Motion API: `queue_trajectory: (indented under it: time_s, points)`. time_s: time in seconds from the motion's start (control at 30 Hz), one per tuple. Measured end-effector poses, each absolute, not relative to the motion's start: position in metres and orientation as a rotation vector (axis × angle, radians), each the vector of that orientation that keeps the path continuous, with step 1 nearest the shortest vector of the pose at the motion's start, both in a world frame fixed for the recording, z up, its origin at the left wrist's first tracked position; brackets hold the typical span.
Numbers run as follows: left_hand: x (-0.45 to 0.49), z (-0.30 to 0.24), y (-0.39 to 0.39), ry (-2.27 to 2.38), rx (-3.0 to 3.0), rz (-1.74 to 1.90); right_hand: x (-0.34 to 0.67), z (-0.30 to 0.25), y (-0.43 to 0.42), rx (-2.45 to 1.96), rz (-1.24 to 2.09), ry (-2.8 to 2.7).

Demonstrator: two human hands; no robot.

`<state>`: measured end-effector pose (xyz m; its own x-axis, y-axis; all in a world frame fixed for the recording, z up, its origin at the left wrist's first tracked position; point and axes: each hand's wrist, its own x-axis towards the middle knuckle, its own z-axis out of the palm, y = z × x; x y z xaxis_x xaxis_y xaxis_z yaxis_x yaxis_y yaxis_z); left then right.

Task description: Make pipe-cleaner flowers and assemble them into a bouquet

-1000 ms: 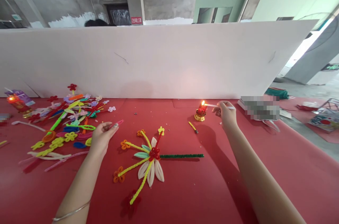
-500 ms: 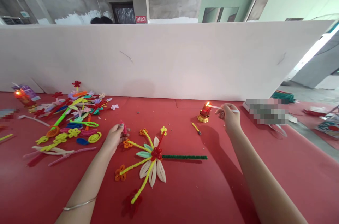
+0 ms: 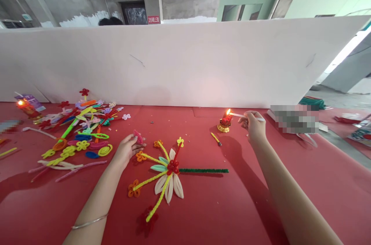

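My left hand (image 3: 130, 148) pinches a small pink pipe-cleaner piece (image 3: 138, 136) over the table, left of the flower. In my right hand (image 3: 254, 123) is a thin white glue stick (image 3: 239, 115), its tip at the flame of a lit red candle (image 3: 227, 117) in a gold-coloured base. A pipe-cleaner flower (image 3: 173, 167) lies flat between my arms. It has a red centre, cream and mint petals, yellow and red stalks tipped with small blossoms, and a dark green stem (image 3: 204, 170) pointing right.
A heap of coloured pipe-cleaner pieces (image 3: 82, 145) lies at the left, near another lit candle (image 3: 28, 109). A short yellow stick (image 3: 216, 138) rests before the right candle. A white board (image 3: 174, 67) stands along the back; a blurred-out item (image 3: 294, 118) is at right.
The glue stick's tip stays at the candle flame. My left hand has turned slightly, showing more of the pink piece. The view has shifted a little.
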<state>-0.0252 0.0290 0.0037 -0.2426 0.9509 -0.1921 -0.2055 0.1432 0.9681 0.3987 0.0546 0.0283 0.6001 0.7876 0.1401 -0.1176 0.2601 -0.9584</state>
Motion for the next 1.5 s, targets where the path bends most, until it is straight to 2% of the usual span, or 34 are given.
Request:
queue_trajectory:
  time_s: [1.13, 1.5]
  points:
    - [-0.025, 0.007, 0.026, 1.353, 0.81, 1.397, 0.404, 0.032, 0.054, -1.102, 0.669, -0.646]
    - [-0.015, 0.027, 0.022, 1.093, 0.779, 1.411, 0.418, 0.051, 0.045, -0.884, 0.884, -0.524]
